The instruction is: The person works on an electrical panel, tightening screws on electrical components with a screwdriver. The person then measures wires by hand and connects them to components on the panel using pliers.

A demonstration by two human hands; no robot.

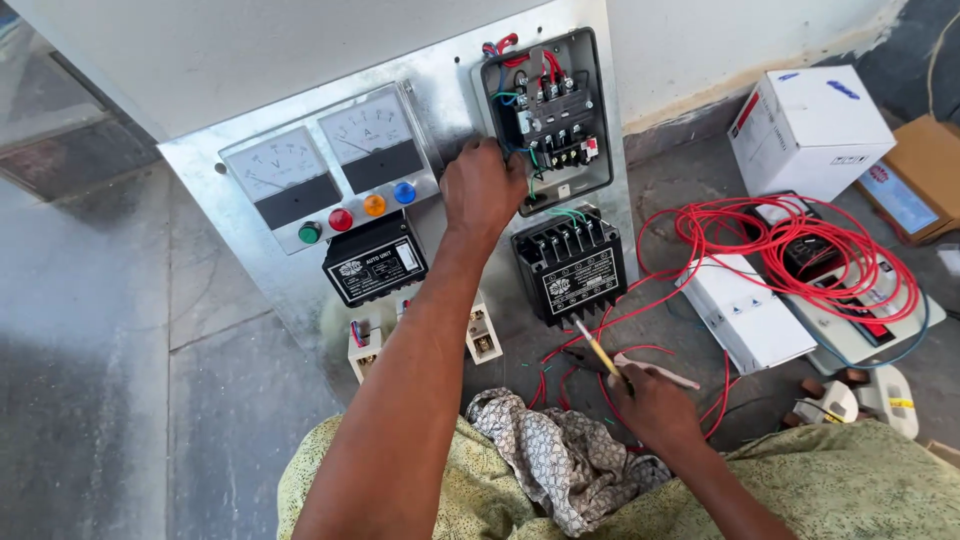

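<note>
A metal panel (250,270) leans against the wall, carrying two analogue meters (330,160), coloured indicator lamps, and black electrical units. My left hand (482,187) reaches up to the open black switch box (545,115) at the panel's top right, fingers closed around its left edge near green and blue wires. My right hand (655,405) rests low by my lap, gripping a yellow-handled screwdriver (597,350) that points up toward the black contactor (570,265).
A coil of red wire (800,245) lies on the floor to the right, over white boxes (745,310). A white carton (810,125) and a brown box (925,175) stand at the far right. A patterned cloth (560,455) lies in my lap.
</note>
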